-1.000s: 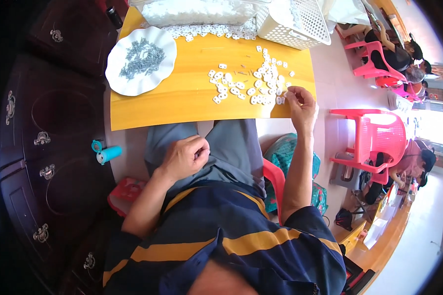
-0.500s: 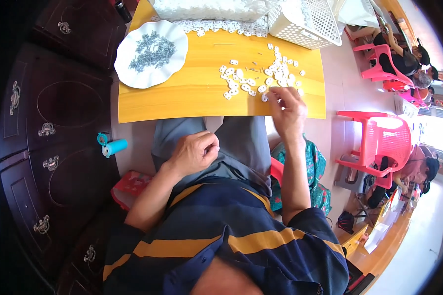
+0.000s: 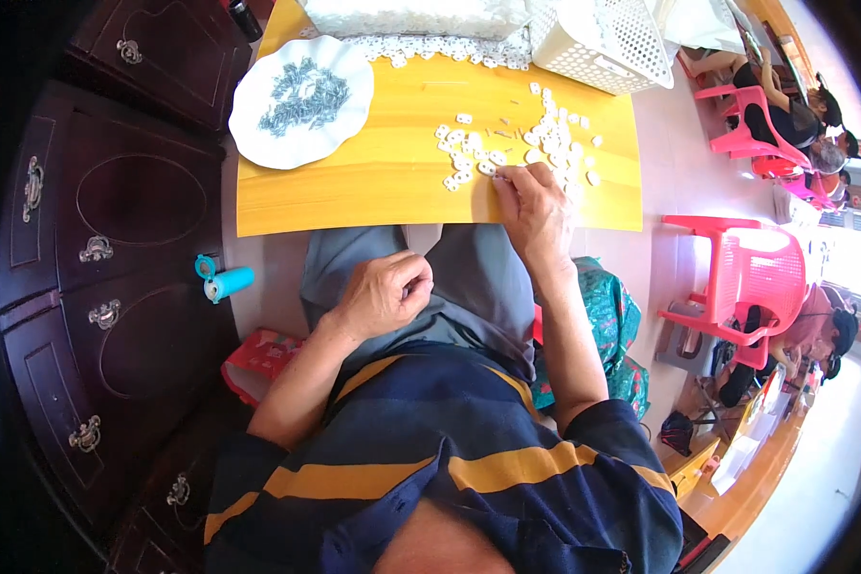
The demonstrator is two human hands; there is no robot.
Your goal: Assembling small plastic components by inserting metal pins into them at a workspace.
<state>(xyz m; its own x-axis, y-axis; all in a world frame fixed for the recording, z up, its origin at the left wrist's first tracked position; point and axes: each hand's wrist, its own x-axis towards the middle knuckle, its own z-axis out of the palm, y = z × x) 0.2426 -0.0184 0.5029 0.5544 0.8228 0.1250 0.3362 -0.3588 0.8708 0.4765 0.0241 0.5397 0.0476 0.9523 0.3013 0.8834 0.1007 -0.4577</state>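
Note:
My right hand (image 3: 538,215) is over the yellow table's near edge, its thumb and forefinger pinched together at the small white plastic pieces (image 3: 459,153). Whatever sits between those fingertips is too small to make out. Over my lap rests my left hand (image 3: 385,295), fingers curled in; its inside is hidden. Small white two-holed pieces lie loose in a left cluster and a denser right cluster (image 3: 551,134). Between the clusters are a few thin grey pins (image 3: 503,133). A white scalloped plate (image 3: 352,124) at the far left holds a heap of grey metal pins (image 3: 301,98).
A white perforated basket (image 3: 598,69) and a clear bag of white pieces (image 3: 416,17) stand at the table's back. Dark cabinets (image 3: 153,191) line the left, with a turquoise bottle (image 3: 230,283) beside them. Pink chairs (image 3: 751,277) and other seated people are at right.
My right hand has moved slightly left, and its fingers have come down among the white pieces. My left hand keeps its curled pose. The whole view has shifted a little.

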